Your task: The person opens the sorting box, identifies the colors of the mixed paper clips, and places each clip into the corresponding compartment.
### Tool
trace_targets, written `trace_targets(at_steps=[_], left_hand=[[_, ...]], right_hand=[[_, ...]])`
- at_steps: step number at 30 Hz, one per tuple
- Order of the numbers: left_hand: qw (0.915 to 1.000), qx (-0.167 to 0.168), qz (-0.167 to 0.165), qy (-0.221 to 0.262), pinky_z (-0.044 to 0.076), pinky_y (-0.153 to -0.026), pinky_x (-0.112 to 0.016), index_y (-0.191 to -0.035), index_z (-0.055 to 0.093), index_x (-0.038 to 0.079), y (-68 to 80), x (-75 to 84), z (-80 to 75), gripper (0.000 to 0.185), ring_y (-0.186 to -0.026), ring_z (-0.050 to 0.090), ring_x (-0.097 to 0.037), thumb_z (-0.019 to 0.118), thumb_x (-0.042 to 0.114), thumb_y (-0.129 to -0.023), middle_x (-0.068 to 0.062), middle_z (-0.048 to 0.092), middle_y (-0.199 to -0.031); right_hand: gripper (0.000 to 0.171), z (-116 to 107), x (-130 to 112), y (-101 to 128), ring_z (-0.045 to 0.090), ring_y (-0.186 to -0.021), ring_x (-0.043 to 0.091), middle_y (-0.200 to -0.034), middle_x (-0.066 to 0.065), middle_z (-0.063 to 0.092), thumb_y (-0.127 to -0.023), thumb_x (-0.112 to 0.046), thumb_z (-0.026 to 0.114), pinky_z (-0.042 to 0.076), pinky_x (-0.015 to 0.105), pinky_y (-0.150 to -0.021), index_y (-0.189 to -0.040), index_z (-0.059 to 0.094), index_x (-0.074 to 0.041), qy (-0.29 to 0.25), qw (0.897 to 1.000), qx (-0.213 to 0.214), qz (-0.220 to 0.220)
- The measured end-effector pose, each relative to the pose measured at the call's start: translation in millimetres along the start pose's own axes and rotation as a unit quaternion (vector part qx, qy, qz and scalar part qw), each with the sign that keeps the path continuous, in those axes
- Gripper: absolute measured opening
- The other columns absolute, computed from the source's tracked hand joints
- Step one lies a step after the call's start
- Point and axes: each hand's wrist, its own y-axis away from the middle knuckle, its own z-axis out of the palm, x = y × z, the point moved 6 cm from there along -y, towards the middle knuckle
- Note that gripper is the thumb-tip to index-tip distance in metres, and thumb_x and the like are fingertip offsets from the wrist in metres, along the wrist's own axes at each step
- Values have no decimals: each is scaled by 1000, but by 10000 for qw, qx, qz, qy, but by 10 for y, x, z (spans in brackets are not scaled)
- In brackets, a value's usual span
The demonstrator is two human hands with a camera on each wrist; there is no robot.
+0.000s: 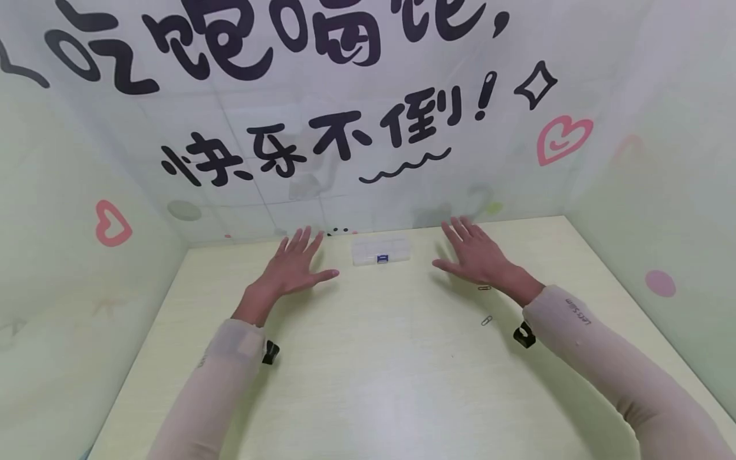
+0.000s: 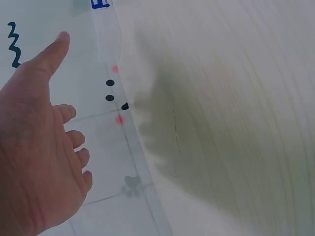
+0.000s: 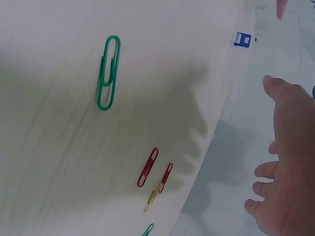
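**Both hands spread flat above the table, box between them**

The left hand (image 1: 293,265) hovers with fingers straight and wide, holding nothing; the right hand (image 1: 474,255) does the same. The clear box (image 1: 382,250) lies on the table (image 1: 368,383) between them, at 3 o'clock from the left hand and 9 o'clock from the right, touching neither. Paperclips lie under the right hand: a green clip (image 3: 108,72), a red clip (image 3: 147,167) and others beside it.

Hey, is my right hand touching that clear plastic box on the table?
Apart. The head view shows bare table between the right hand and the clear plastic box.
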Motion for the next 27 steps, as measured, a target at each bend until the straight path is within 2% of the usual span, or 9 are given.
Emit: trace_targets(at_steps=[7, 16, 21, 27], left_hand=[[9996, -46, 254, 108, 0, -132, -58, -170, 15, 5, -106, 80, 70, 103, -163, 1, -42, 59, 65, -99, -25, 2, -176], [9986, -203, 404, 282, 2, -133, -55, -170, 15, 7, -213, 211, 141, 101, -164, 2, -40, 61, 63, -100, -23, 3, -176], [9975, -224, 607, 300, 5, -133, -55, -170, 17, 7, -273, 308, 150, 99, -164, 3, -40, 61, 62, -100, -24, 5, -176], [9964, -294, 688, 388, 6, -133, -55, -170, 19, 8, -360, 364, 198, 96, -164, 6, -37, 61, 60, -102, -25, 7, -176]], right_hand=[[90, 53, -131, -61, 22, -159, 46, -170, 29, 28, -102, -52, 65, 25, 59, -128, -165, 30, 2, -227, 9992, 74, -334], [82, 111, -333, -157, 33, -155, 46, -166, 26, 37, -101, -47, 69, 33, 61, -124, -162, 40, 0, -505, 9958, 261, -717], [75, 136, -468, -224, 39, -153, 43, -164, 24, 42, -102, -43, 70, 35, 60, -123, -159, 45, -1, -625, 9919, 354, -1047], [63, 160, -608, -309, 48, -147, 40, -156, 22, 54, -101, -36, 73, 42, 57, -119, -152, 57, -2, -716, 9869, 464, -1372]])
